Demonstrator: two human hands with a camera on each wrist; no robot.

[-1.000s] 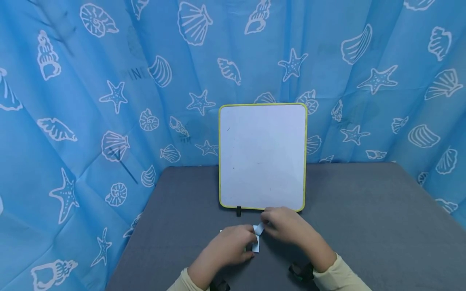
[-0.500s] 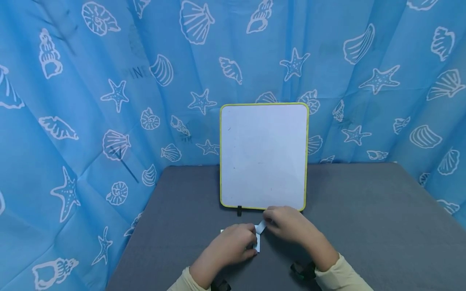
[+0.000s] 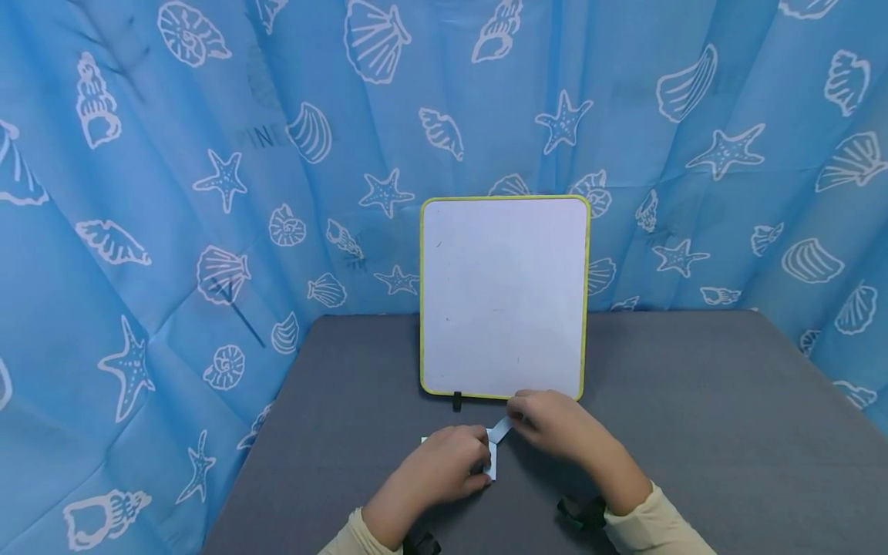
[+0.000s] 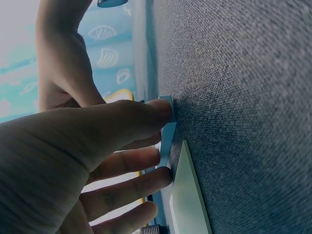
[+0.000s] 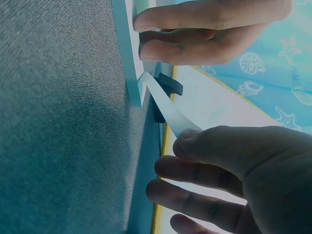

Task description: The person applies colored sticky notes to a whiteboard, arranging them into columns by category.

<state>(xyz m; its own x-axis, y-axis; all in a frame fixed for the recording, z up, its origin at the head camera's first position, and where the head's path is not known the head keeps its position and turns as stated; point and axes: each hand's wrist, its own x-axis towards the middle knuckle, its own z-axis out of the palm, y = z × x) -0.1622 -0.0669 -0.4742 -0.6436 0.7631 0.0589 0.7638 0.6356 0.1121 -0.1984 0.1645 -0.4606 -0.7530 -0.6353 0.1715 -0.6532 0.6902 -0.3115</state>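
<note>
My left hand (image 3: 444, 466) holds a small flat white slab (image 5: 131, 58) on the table, thumb at its near end and fingers over its top. A thin white strip (image 5: 168, 105) rises from a corner of that slab. My right hand (image 3: 555, 424) pinches the strip's other end between thumb and forefinger, just up and right of the slab, with its other fingers loosely bent. In the left wrist view a pale green flat piece (image 4: 185, 200) lies beside the slab, under the left fingers. Whether the green piece and slab are joined cannot be told.
A whiteboard (image 3: 502, 297) with a yellow rim stands upright just behind my hands. A small black clip-like piece (image 3: 457, 401) sits at its lower edge. The grey table (image 3: 680, 401) ends at a blue shell-patterned curtain (image 3: 375, 123).
My right hand has moved slightly up and right, and more of the white strip shows between it and the slab. The left hand stays almost in place.
</note>
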